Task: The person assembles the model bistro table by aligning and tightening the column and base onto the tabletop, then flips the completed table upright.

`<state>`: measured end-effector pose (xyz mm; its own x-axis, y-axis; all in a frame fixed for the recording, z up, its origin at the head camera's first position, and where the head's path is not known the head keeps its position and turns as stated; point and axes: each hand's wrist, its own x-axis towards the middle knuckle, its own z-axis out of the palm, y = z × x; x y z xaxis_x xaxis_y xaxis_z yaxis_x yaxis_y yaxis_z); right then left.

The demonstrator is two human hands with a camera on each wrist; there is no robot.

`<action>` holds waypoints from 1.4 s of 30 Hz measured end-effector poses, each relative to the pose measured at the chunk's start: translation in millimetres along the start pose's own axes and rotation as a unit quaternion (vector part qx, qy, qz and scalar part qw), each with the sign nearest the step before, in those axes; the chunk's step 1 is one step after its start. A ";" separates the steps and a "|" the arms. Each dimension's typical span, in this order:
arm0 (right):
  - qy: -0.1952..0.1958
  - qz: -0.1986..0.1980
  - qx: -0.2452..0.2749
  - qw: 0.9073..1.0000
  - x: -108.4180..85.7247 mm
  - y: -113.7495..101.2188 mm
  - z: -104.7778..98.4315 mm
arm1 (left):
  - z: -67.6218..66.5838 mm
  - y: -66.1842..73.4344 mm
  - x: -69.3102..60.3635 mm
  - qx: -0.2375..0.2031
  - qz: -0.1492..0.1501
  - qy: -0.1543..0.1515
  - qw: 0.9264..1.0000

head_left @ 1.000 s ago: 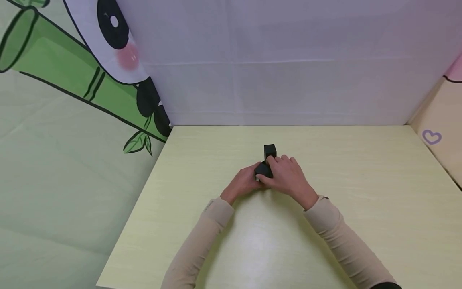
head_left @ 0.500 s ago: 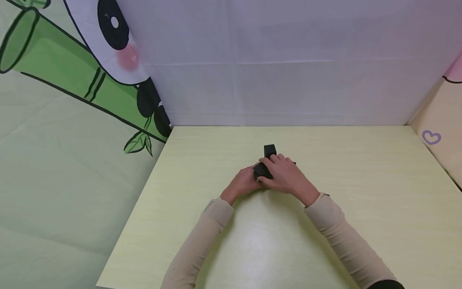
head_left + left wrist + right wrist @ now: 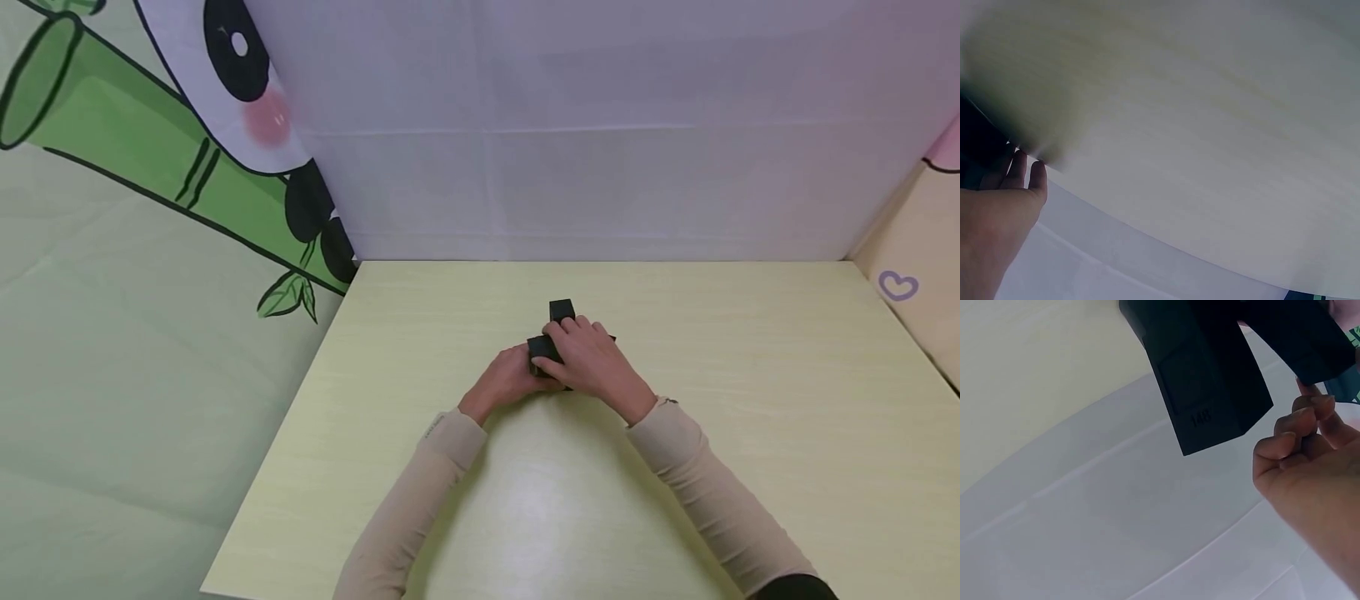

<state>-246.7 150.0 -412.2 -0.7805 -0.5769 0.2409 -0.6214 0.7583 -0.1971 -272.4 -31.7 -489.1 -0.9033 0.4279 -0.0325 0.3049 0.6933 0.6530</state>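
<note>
A black angular block [image 3: 543, 347] sits between the two hands near the middle of the table in the head view. My left hand [image 3: 512, 375] grips its left side. From the right, my right hand [image 3: 596, 358] pinches it, thumb in front. Just beyond the fingers rises a black post [image 3: 562, 310]. The right wrist view shows a black block marked 148 [image 3: 1207, 394] beside the pinched black block [image 3: 1304, 340]; whether they are joined is hidden. In the left wrist view, a blurred dark piece [image 3: 982, 134] lies at the left hand's fingertips [image 3: 1038, 175].
The pale wooden table [image 3: 420, 317] extends around both hands. A light purple cloth backdrop [image 3: 600, 167] stands along its far edge. Printed green cloth [image 3: 112, 375] hangs at the left, and a cream panel with a heart [image 3: 911, 325] stands at the right.
The black block between the hands has turned slightly, its top edge now flatter. My right hand has shifted a little, its fingers moving over the block toward the post. The left hand stays nearly still.
</note>
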 end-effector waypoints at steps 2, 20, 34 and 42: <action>0.000 0.006 0.004 1.000 0.4 0.3 1.2 | -0.1 0.2 0.2 0.002 0.003 -0.001 1.000; 0.029 0.066 -0.016 0.997 4.1 0.5 5.6 | 0.1 -1.0 0.4 0.005 0.008 0.009 1.000; 0.029 0.094 -0.016 0.995 3.8 -0.9 8.0 | 1.0 1.4 0.8 0.016 -0.005 0.014 1.000; 0.033 0.109 -0.013 0.993 3.3 0.2 8.1 | 2.7 0.6 0.9 0.002 0.001 0.016 1.000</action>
<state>-249.9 145.8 -419.1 -0.8895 -0.3783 0.2564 -0.4359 0.8708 -0.2273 -272.2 -29.3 -490.8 -0.9116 0.4109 -0.0074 0.3079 0.6947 0.6501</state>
